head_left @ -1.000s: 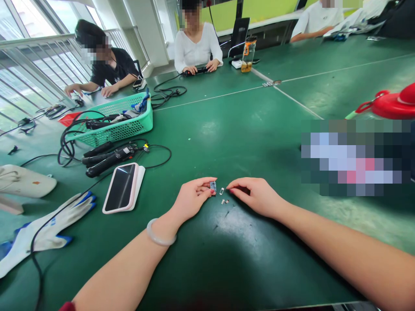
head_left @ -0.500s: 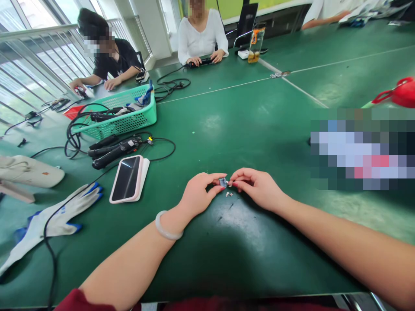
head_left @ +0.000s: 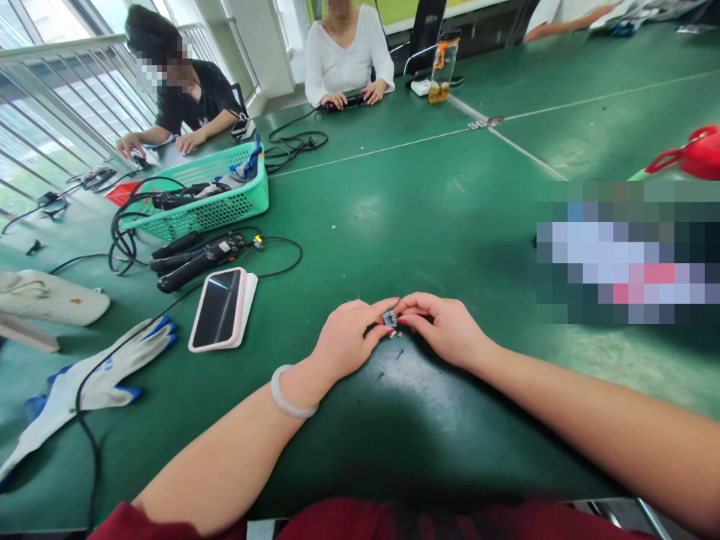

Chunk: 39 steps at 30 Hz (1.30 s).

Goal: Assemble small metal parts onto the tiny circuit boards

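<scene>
Over the green table, my left hand [head_left: 346, 339] pinches a small blue-grey piece that looks like a circuit board [head_left: 389, 319] between thumb and forefinger. My right hand [head_left: 447, 326] meets it from the right, its thumb and fingers drawn together at the board's edge. Whatever sits between the right fingertips is too small and covered to name. Just below the fingertips, a few tiny pale pieces [head_left: 396, 334] lie on the table.
Left of my hands lie a phone [head_left: 219, 309], a black corded tool [head_left: 196, 262] and a white-blue glove [head_left: 106, 375]. Farther back stands a green basket [head_left: 214, 214] holding cords and tools. A bottle [head_left: 444, 71] and several people are at the far side. A blurred-out patch covers the right.
My right fingertips have moved slightly left, closer against the board and my left hand. The board appears turned a little. The whole view has shifted slightly.
</scene>
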Each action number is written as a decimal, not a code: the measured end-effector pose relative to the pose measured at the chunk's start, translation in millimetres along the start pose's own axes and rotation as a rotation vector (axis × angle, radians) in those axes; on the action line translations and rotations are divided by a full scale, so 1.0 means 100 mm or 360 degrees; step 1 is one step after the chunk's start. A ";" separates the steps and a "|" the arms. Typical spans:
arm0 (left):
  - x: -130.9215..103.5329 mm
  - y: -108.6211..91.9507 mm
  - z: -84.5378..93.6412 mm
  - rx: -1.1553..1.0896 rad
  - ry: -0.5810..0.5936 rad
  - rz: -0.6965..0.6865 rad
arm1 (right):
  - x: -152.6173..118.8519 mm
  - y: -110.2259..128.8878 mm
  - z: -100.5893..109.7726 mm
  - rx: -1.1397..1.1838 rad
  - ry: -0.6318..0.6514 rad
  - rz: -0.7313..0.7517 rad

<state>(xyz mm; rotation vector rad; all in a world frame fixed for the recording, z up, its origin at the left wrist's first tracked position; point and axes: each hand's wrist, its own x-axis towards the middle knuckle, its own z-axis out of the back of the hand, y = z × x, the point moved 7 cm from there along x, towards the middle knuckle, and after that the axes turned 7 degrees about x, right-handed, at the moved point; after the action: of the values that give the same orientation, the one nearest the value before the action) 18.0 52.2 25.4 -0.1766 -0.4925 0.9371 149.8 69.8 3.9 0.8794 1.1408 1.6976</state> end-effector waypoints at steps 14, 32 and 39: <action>-0.03 -0.03 -0.01 0.0044 -0.0035 -0.0082 | -0.03 0.04 -0.02 -0.0057 -0.0024 0.0069; -0.04 -0.06 0.02 -0.0072 0.0007 -0.0140 | -0.08 0.13 -0.02 -0.0183 -0.0001 0.0219; -0.03 -0.06 0.03 -0.0080 -0.0020 -0.0167 | -0.09 0.13 -0.01 -0.0137 0.0022 0.0264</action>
<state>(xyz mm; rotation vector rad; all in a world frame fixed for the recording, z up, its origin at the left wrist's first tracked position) 19.4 45.8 29.1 -0.1888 -0.5322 0.8245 148.9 58.5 14.8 0.9308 1.0193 1.8757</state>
